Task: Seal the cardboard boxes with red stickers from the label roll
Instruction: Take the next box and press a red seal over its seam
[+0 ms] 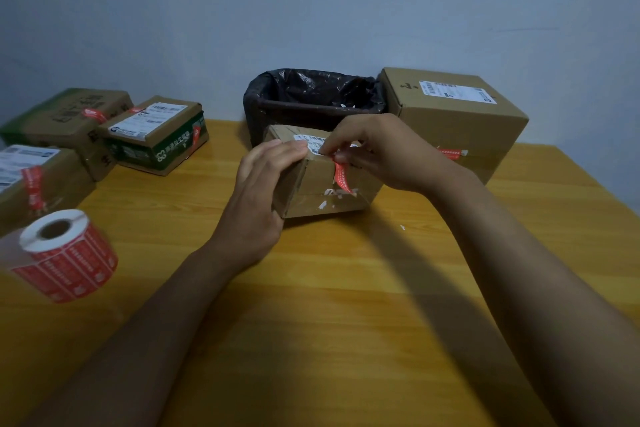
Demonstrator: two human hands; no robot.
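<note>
A: Which step is the person on?

B: Sticking down a seal, by the look of it. The small cardboard box (322, 177) sits mid-table, just in front of the black-lined bin (311, 97). The left hand (263, 191) braces its left side, fingers fairly straight along the top edge. The right hand (377, 152) has its fingers curled, pinching the upper end of a red sticker (343, 177) at the box's top edge; the strip runs down the near face.

A: And next?

B: Probably pressing the strip flat across the flap seam. The card looks scuffed, with torn white paper scraps, so firm rubbing may be needed.

A: Where's the supply?

B: The label roll (65, 253) lies near left, a white core wound with glossy red labels. Three boxes far left and a taller box (453, 118) far right already carry red strips.
</note>
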